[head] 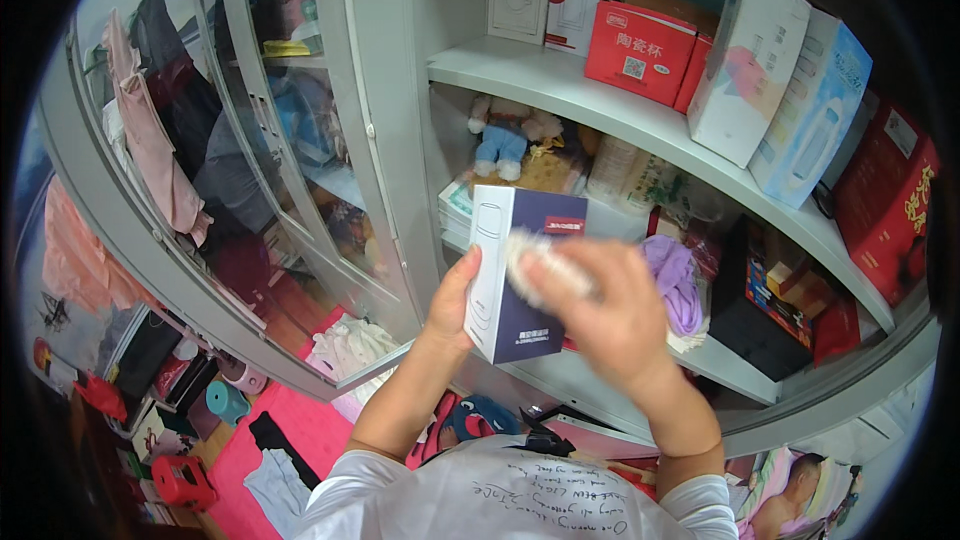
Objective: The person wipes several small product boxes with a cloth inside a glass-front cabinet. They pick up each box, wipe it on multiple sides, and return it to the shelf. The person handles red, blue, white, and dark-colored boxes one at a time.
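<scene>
My left hand (455,301) grips the white side of an upright cardboard box (535,330) in front of the cabinet. The box has a dark blue front with a red patch, and a bottle outline is drawn on its white side. In my right hand (611,300) is a whitish cloth (551,274), pressed against or held just before the blue face; contact cannot be told for sure. Motion blurs the right hand and the cloth. Part of the box front is hidden behind them.
A grey cabinet shelf (517,64) carries red boxes (637,52), a white box (750,67) and a light blue box (814,112). Below sit a plush toy (501,139) and purple cloth (675,281). The glass door (367,225) stands open at left. A person (787,499) lies at lower right.
</scene>
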Demonstrator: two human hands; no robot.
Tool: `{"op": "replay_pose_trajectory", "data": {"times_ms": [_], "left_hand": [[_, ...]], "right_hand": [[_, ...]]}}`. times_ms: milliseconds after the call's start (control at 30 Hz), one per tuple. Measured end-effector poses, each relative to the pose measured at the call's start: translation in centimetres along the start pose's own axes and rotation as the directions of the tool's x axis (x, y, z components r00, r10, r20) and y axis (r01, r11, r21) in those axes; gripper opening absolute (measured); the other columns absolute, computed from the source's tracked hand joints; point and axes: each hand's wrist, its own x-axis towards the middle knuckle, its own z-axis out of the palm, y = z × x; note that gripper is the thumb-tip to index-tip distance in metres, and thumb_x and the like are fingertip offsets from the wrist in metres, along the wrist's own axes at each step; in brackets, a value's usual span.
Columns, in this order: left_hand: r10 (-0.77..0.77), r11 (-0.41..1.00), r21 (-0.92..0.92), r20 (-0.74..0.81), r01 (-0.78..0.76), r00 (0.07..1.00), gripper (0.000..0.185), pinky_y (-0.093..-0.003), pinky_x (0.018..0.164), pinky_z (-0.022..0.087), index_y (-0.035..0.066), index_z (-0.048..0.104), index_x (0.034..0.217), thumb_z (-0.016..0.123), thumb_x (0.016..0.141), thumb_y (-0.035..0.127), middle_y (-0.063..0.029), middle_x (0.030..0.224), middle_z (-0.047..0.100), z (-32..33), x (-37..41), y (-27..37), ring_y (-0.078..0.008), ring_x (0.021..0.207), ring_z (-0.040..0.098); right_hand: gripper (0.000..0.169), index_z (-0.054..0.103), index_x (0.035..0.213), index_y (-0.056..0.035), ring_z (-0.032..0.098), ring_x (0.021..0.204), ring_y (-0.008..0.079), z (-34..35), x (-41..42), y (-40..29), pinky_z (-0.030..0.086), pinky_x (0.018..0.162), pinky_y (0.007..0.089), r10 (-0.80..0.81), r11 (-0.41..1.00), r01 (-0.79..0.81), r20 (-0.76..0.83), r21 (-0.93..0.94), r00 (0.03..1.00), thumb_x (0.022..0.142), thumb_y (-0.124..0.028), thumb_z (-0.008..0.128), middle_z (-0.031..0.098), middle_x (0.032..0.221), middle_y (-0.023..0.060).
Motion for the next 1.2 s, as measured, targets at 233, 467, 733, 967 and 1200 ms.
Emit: {"op": "replay_pose_trajectory", "data": {"times_ms": [233,467,733,967,1200], "left_hand": [[0.229,0.968,0.141,-0.144,-0.209,0.963,0.059,-0.0427,0.106,0.051,0.001,0.043,0.150,0.056,0.105,0.036,-0.0172,0.141,0.060,0.1,-1.0,1.3,-0.0278,0.124,0.063],[0.585,0.513,0.792,-0.042,-0.330,0.810,0.063,-0.0348,0.114,0.039,-0.003,0.034,0.157,0.060,0.106,0.024,-0.0152,0.148,0.049,1.3,-1.6,-1.3,-0.0221,0.134,0.050],[0.683,0.407,0.838,-0.014,-0.364,0.730,0.059,-0.0374,0.115,0.036,-0.004,0.037,0.155,0.057,0.107,0.022,-0.0139,0.144,0.048,0.8,-1.6,0.1,-0.0240,0.135,0.048],[0.643,0.393,0.859,-0.001,-0.329,0.766,0.058,-0.0370,0.114,0.037,-0.002,0.038,0.155,0.057,0.107,0.024,-0.0159,0.147,0.047,1.1,-1.9,-0.7,-0.0239,0.134,0.048],[0.609,0.568,0.762,-0.135,-0.311,0.782,0.054,-0.0347,0.112,0.041,-0.002,0.034,0.156,0.043,0.112,0.028,-0.0152,0.146,0.052,-0.6,-1.9,-1.3,-0.0222,0.134,0.050]], "right_hand": [[0.058,0.073,0.127,-0.0207,0.064,0.100,0.0300,0.8,-4.7,-0.9,0.055,0.085,0.0391,0.042,0.920,-0.107,0.175,0.377,0.984,0.071,-0.003,0.073,0.066,0.117,0.0085],[0.062,0.068,0.133,-0.0180,0.061,0.105,0.0310,0.4,0.6,0.0,0.055,0.085,0.0402,0.209,0.978,-0.209,0.084,-0.005,0.974,0.074,-0.001,0.070,0.062,0.125,0.0107],[0.056,0.066,0.135,-0.0193,0.061,0.103,0.0279,2.7,-5.1,-3.3,0.056,0.081,0.0373,-0.071,0.977,-0.009,0.366,0.212,0.928,0.079,-0.011,0.067,0.063,0.122,0.0060],[0.052,0.071,0.129,-0.0183,0.062,0.101,0.0279,1.2,1.1,-0.1,0.056,0.082,0.0377,0.092,0.993,-0.096,0.068,0.061,0.993,0.077,-0.011,0.067,0.064,0.119,0.0066],[0.050,0.069,0.129,-0.0178,0.062,0.103,0.0298,3.9,-3.7,-4.1,0.055,0.085,0.0379,0.067,0.988,-0.100,0.261,0.116,0.963,0.079,-0.011,0.066,0.065,0.121,0.0070]]}}
